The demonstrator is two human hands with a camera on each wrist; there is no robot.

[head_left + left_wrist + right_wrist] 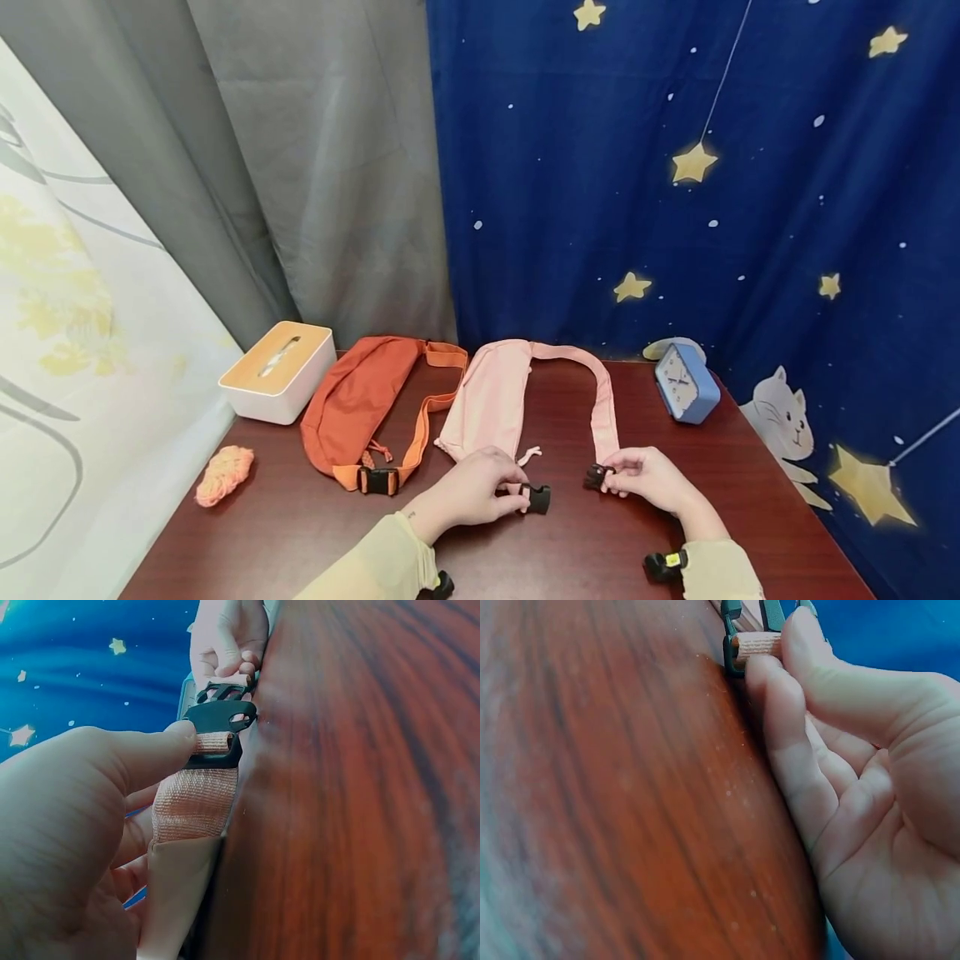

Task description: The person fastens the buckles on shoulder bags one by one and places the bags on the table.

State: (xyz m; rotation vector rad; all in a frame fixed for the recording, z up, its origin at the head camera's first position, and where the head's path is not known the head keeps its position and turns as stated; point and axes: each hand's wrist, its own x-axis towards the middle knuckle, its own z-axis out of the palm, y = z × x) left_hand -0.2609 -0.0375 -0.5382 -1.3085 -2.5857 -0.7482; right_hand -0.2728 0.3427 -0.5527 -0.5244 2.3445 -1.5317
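Observation:
A pink waist bag (491,396) lies on the table with its strap (602,408) looping round to the right. The left hand (480,492) pinches the black socket half of its buckle (537,499); in the left wrist view the thumb lies on this socket half (214,714), above pink webbing (196,802). The right hand (652,479) pinches the black pronged half (597,476) at the strap's end, between thumb and fingertips in the right wrist view, beside pink webbing (757,646). In the head view a gap separates the two halves.
An orange waist bag (360,400) with its buckle (378,481) fastened lies left of the pink one. Farther left are a white tissue box (281,400) with a wooden lid and a bundle of orange yarn (225,475). A blue clock (686,383) stands at the back right.

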